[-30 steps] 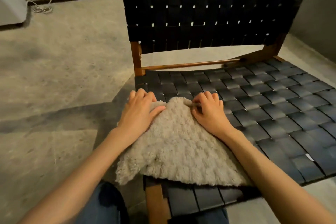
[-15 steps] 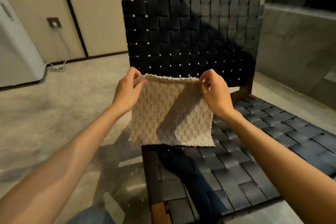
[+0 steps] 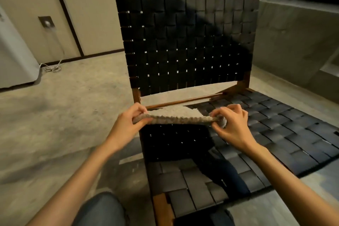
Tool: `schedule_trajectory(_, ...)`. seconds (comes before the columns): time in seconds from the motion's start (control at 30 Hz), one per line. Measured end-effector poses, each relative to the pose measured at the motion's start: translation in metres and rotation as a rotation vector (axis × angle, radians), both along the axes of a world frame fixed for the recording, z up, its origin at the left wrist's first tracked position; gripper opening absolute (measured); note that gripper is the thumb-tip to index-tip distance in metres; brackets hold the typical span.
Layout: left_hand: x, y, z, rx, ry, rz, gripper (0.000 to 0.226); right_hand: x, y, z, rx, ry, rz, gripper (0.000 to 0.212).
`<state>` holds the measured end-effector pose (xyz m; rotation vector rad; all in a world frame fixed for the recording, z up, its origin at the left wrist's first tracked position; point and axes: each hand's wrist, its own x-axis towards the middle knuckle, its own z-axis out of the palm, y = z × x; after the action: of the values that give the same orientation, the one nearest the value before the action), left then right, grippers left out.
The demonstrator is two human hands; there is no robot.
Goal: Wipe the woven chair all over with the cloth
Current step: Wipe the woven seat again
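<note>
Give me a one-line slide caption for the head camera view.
Both hands, left and right, hold a beige cloth stretched flat above the black woven chair seat.

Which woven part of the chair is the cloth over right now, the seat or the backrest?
The seat: the left hand and right hand pinch the cloth stretched above its rear; the upright backrest stands beyond, untouched.
</note>
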<state>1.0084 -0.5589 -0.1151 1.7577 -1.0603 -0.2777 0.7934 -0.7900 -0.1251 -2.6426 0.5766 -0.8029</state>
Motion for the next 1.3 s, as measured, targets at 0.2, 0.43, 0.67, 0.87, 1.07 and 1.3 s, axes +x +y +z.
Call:
schedule_trajectory(0.2,-0.015,0.014,-0.031,0.117,0.090,-0.021,0.011,-0.010,0.011,-0.021,0.336,0.113,0.081,0.011)
schedule_trajectory(0.43,0.002,-0.003,-0.033,0.209,0.004,0.095,0.017,0.024,-0.002,-0.027,0.341,0.127,-0.014,0.012)
schedule_trajectory(0.67,0.034,-0.035,-0.051,0.324,-0.065,0.314,0.030,0.079,-0.024,-0.041,0.382,0.216,-0.124,0.031)
schedule_trajectory(0.87,0.048,-0.043,-0.067,0.310,-0.032,0.394,0.041,0.099,-0.025,-0.068,0.229,0.237,-0.337,0.054)
schedule_trajectory(1.07,0.048,-0.029,-0.086,0.492,0.082,0.403,0.059,0.091,-0.015,-0.088,0.207,0.362,-0.672,0.084)
schedule_trajectory(1.3,0.038,-0.025,-0.090,0.391,0.251,0.358,0.058,0.086,-0.020,-0.082,0.267,0.536,-0.607,0.070)
